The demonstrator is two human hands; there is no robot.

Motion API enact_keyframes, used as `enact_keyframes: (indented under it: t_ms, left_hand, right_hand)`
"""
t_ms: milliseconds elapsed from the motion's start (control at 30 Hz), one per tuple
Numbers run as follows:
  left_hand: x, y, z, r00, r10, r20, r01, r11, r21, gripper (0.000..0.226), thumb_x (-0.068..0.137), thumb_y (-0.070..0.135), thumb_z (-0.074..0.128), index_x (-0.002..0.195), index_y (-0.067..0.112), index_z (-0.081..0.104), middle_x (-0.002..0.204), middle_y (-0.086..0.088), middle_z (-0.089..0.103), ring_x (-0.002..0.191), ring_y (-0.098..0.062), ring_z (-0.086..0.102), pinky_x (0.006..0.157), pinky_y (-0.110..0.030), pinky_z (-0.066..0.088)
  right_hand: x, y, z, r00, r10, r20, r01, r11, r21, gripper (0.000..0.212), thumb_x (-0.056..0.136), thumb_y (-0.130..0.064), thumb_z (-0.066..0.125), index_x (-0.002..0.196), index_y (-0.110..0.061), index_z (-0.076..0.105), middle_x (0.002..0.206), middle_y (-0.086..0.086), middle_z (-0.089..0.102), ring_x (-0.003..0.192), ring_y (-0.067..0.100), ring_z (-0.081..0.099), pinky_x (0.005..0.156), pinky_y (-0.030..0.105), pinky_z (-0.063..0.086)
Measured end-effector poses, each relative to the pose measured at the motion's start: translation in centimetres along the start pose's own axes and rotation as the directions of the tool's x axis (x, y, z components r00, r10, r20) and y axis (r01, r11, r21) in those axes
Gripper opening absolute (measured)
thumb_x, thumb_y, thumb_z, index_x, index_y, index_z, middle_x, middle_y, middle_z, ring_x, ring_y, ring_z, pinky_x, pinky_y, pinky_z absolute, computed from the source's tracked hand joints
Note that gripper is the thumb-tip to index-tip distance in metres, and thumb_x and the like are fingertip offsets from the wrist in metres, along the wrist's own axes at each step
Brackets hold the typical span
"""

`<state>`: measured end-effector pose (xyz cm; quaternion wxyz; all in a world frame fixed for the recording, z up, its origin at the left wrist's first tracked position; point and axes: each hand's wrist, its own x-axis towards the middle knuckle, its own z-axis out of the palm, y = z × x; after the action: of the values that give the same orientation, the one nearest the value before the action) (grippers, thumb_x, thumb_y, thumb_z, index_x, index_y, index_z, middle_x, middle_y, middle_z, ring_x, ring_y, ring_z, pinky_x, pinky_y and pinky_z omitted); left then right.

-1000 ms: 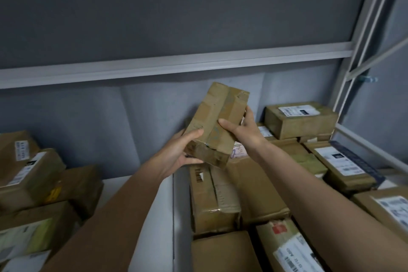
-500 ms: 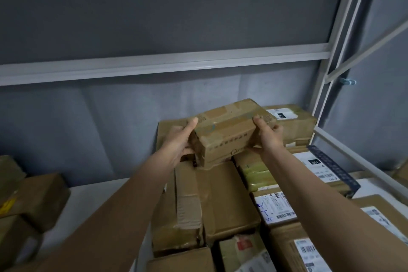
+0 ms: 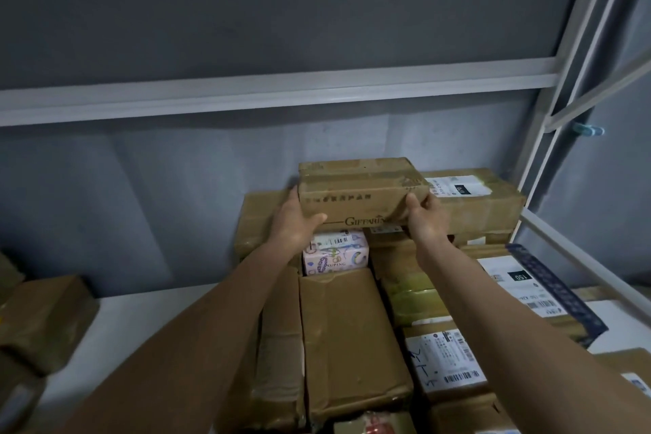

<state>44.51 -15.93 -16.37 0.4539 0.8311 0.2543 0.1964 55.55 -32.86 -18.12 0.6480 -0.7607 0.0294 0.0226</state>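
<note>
head view: left hand [image 3: 294, 222] and right hand [image 3: 424, 218] clamp the ends of a cardboard box [image 3: 359, 192], its long axis running level between them, equally near both, just above a patterned box [image 3: 334, 252] on the parcel pile [image 3: 352, 335].

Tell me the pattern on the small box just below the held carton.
Small box: pale pink with colourful doodle prints; head view.

Carton [image 3: 359, 192] between the hands, left hand [image 3: 294, 222] at its left end, right hand [image 3: 426, 218] at its right; small box [image 3: 334, 252] just beneath, labelled parcel [image 3: 475, 203] just beside on the right.
</note>
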Motion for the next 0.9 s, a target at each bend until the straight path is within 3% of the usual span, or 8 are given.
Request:
enact_keyframes:
  t_ms: [100,200,333,433,567,900]
  left_hand:
    - [1.0,-0.9,0.8,0.997,-0.037,-0.07,0.043,0.994,0.097,0.078,0.082,0.026,0.073,0.147,0.024,0.03,0.136,-0.006,0.054,0.126,-0.028,0.048,0.105,-0.049,0.041]
    - [1.4,-1.1,1.5,0.99,-0.018,-0.14,0.06,0.952,0.301,0.077,0.083,0.035,0.071,0.147,0.02,0.031,0.144,-0.006,0.047,0.137,-0.031,0.032,0.114,-0.048,0.025]
    - [1.8,-1.5,2.0,0.982,-0.002,-0.186,0.092,0.876,0.473,0.069,0.081,0.043,0.071,0.138,0.016,0.044,0.139,-0.007,0.05,0.133,-0.029,0.034,0.112,-0.047,0.026]
    - [2.1,-2.1,2.4,0.976,0.004,-0.217,0.102,0.875,0.474,0.065,0.077,0.042,0.075,0.13,0.017,0.049,0.13,-0.004,0.057,0.128,-0.028,0.04,0.111,-0.05,0.026]
    - [2.0,-2.8,3.0,0.966,0.044,-0.253,0.076,0.893,0.444,0.087,0.071,0.034,0.081,0.143,0.025,0.032,0.137,-0.002,0.053,0.133,-0.031,0.036,0.114,-0.051,0.02]
    - [2.6,-3.5,3.8,0.957,0.129,-0.261,0.015,0.874,0.486,0.073,0.075,0.033,0.079,0.136,0.019,0.041,0.128,-0.005,0.053,0.121,-0.026,0.041,0.104,-0.039,0.034]
  right_hand:
    - [1.1,1.3,0.4,0.997,-0.069,0.045,0.071,0.996,-0.059,0.04,0.089,-0.029,0.051,0.129,-0.024,0.052,0.128,0.008,0.054,0.121,0.029,0.05,0.105,0.049,0.041]
    - [1.0,1.6,0.4,0.987,-0.143,0.069,0.149,0.985,-0.087,0.038,0.092,-0.016,0.053,0.129,-0.022,0.049,0.127,0.003,0.056,0.12,0.024,0.052,0.104,0.047,0.043]
    - [1.1,2.3,0.8,0.987,-0.156,0.046,0.16,0.982,-0.1,0.037,0.092,-0.005,0.053,0.127,-0.012,0.044,0.125,0.007,0.056,0.118,0.023,0.053,0.105,0.042,0.042]
    - [1.0,2.9,1.0,0.985,-0.169,0.041,0.173,0.974,-0.147,0.034,0.09,-0.001,0.053,0.123,-0.006,0.044,0.126,0.012,0.051,0.12,0.027,0.05,0.106,0.04,0.04]
    - [0.6,3.4,1.1,0.986,-0.16,0.037,0.164,0.964,-0.209,0.04,0.091,0.003,0.051,0.129,0.002,0.039,0.137,0.017,0.031,0.125,0.031,0.041,0.113,0.036,0.028]
    - [0.3,3.6,1.2,0.984,-0.167,0.061,0.177,0.948,-0.266,0.051,0.09,0.0,0.053,0.138,0.001,0.036,0.142,0.019,0.027,0.136,0.034,0.027,0.118,0.036,0.018]
